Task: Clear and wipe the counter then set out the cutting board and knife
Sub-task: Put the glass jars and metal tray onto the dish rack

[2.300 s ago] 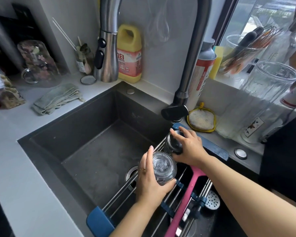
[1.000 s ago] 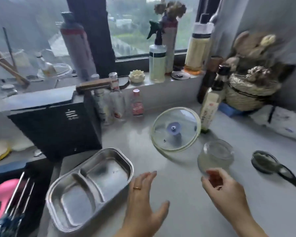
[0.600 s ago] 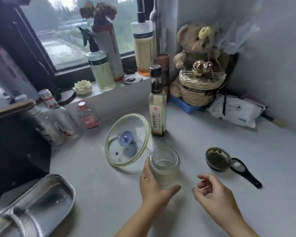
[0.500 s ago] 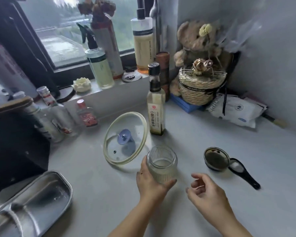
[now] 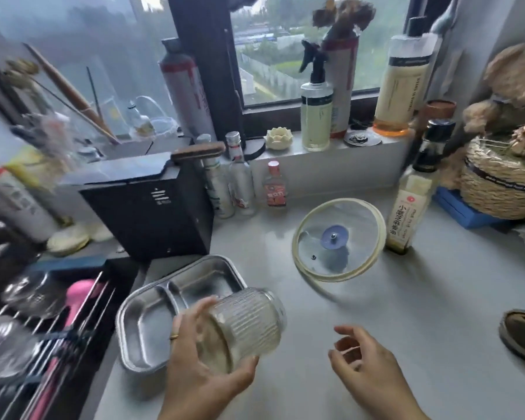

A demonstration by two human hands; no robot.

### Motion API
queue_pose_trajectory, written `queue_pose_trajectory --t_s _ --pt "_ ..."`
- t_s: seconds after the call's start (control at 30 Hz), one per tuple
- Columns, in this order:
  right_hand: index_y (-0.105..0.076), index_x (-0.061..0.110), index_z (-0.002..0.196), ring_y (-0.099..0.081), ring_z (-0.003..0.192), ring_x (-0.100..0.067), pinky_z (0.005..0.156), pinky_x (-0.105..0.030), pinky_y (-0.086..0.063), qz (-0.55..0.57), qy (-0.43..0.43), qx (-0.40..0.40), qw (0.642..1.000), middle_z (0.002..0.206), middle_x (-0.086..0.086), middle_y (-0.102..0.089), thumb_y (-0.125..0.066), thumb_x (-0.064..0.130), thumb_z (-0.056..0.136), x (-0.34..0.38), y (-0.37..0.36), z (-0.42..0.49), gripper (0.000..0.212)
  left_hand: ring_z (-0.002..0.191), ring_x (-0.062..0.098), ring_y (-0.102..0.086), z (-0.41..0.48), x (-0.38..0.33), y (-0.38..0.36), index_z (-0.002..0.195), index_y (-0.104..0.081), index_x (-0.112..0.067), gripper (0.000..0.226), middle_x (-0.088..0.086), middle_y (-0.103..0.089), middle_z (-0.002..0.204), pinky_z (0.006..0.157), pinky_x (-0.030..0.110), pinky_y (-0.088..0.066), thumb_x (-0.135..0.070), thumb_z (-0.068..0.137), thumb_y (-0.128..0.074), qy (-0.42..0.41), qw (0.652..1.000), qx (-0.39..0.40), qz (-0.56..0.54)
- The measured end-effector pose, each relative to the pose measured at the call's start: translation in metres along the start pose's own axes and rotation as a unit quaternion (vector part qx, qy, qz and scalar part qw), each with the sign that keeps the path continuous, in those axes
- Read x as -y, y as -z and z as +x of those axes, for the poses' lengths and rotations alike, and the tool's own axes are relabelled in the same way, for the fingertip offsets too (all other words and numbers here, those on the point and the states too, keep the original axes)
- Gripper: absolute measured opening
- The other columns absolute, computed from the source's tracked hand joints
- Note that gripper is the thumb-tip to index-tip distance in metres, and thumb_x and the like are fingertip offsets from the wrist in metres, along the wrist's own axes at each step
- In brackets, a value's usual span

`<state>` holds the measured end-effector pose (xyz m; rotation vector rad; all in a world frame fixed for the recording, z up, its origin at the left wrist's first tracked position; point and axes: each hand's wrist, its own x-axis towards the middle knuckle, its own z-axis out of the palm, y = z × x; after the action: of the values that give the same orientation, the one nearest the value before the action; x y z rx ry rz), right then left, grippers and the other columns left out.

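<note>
My left hand [image 5: 194, 377] grips a ribbed glass jar [image 5: 246, 325], lifted off the grey counter [image 5: 406, 313] and tilted on its side, its mouth pointing up and right. The jar hangs just right of a divided steel tray [image 5: 152, 322]. My right hand [image 5: 364, 365] hovers over the counter to the right of the jar, fingers curled apart, holding nothing. A glass pot lid [image 5: 340, 241] with a blue knob lies on the counter behind. No cutting board or knife is recognisable.
A black box [image 5: 152, 207] stands at the back left, small bottles [image 5: 240, 183] beside it. An oil bottle [image 5: 412, 201] and a woven basket [image 5: 500, 183] stand at right. A dark round lid [image 5: 522, 334] lies at the right edge. The sink rack [image 5: 43, 328] is at left.
My left hand has lifted the jar off the counter, tipped it sideways and carried it left toward the steel tray. The view has swung back left, showing the sink rack again.
</note>
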<state>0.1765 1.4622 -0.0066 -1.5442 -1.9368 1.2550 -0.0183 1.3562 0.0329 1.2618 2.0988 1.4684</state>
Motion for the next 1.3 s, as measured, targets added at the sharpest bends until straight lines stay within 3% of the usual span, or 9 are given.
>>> queue_pose_trajectory --t_s 0.1,0.17,0.3,0.43,0.53,0.83,1.1,1.2,1.3 --pt "-0.051 0.033 0.102 -0.062 0.071 -0.005 0.071 -0.023 -0.045 -0.001 0.010 0.031 0.999 0.083 0.013 -0.062 -0.066 0.025 0.078 0.028 -0.042 0.005 0.029 0.098 -0.006 -0.049 -0.005 0.017 0.070 0.107 -0.042 -0.056 0.084 -0.020 -0.050 0.111 0.085 0.023 -0.039 -0.038 0.034 -0.080 0.046 0.992 -0.100 0.055" --pt "-0.050 0.027 0.107 -0.063 0.066 -0.007 0.070 -0.026 -0.045 0.022 -0.009 0.053 0.998 0.079 0.010 -0.064 -0.066 0.025 0.080 0.048 -0.069 0.010 0.031 0.106 0.010 -0.047 -0.005 0.038 0.113 0.110 -0.040 -0.056 0.090 -0.012 -0.051 0.114 0.091 0.034 -0.037 -0.028 0.040 -0.087 0.092 0.980 -0.154 0.086" --pt "-0.046 0.017 0.095 -0.054 0.040 -0.023 0.048 -0.029 -0.047 0.230 -0.136 0.119 0.956 0.066 -0.016 -0.057 -0.059 0.013 0.087 0.094 -0.127 0.012 0.016 0.117 0.027 -0.043 -0.001 0.094 0.190 0.121 -0.042 -0.037 0.091 0.004 -0.051 0.125 0.101 0.047 -0.037 -0.020 0.044 -0.087 0.170 0.949 -0.233 0.129" --pt "-0.056 0.002 0.076 -0.060 0.036 -0.028 0.036 -0.027 -0.051 0.269 -0.202 0.146 0.930 0.054 -0.021 -0.066 -0.055 0.009 0.088 0.123 -0.178 0.003 0.013 0.119 0.032 -0.038 0.000 0.144 0.243 0.124 -0.044 -0.024 0.091 0.011 -0.053 0.125 0.103 0.046 -0.031 -0.015 0.044 -0.087 0.188 0.929 -0.268 0.175" --pt "-0.056 -0.009 0.068 -0.060 0.034 -0.031 0.034 -0.030 -0.052 0.271 -0.242 0.119 0.924 0.041 -0.019 -0.062 -0.054 0.004 0.086 0.138 -0.204 -0.003 0.023 0.120 0.036 -0.036 0.003 0.175 0.274 0.125 -0.044 -0.019 0.093 0.015 -0.052 0.127 0.103 0.045 -0.029 -0.017 0.043 -0.088 0.222 0.916 -0.269 0.201" --pt "-0.053 -0.015 0.067 -0.059 0.030 -0.027 0.030 -0.026 -0.049 0.272 -0.236 0.061 0.931 0.036 -0.019 -0.059 -0.051 -0.007 0.083 0.146 -0.217 -0.013 0.018 0.122 0.036 -0.031 0.010 0.238 0.320 0.130 -0.035 -0.018 0.095 0.017 -0.045 0.134 0.101 0.048 -0.032 -0.028 0.049 -0.084 0.283 0.897 -0.220 0.260" --pt "-0.059 -0.003 0.061 -0.052 0.023 -0.013 0.027 -0.015 -0.042 0.224 -0.179 0.048 0.957 0.035 -0.016 -0.054 -0.052 -0.008 0.086 0.140 -0.220 -0.014 0.026 0.124 0.038 -0.031 0.015 0.261 0.322 0.132 -0.032 -0.019 0.096 0.016 -0.042 0.137 0.102 0.047 -0.031 -0.029 0.052 -0.083 0.309 0.897 -0.199 0.246" --pt "-0.056 -0.011 0.049 -0.052 0.024 -0.016 0.028 -0.014 -0.042 0.217 -0.168 0.061 0.960 0.028 -0.014 -0.050 -0.056 -0.007 0.083 0.133 -0.216 -0.013 0.034 0.125 0.039 -0.031 0.018 0.261 0.322 0.135 -0.028 -0.021 0.096 0.016 -0.038 0.141 0.103 0.048 -0.031 -0.028 0.055 -0.082 0.309 0.903 -0.191 0.229" --pt "-0.058 -0.004 0.033 -0.054 0.028 -0.019 0.032 -0.016 -0.046 0.222 -0.158 0.073 0.959 0.035 -0.019 -0.052 -0.060 -0.003 0.082 0.133 -0.217 -0.010 0.049 0.132 0.037 -0.023 0.015 0.256 0.320 0.137 -0.025 -0.022 0.096 0.014 -0.028 0.148 0.106 0.050 -0.025 -0.031 0.060 -0.080 0.305 0.902 -0.189 0.241"
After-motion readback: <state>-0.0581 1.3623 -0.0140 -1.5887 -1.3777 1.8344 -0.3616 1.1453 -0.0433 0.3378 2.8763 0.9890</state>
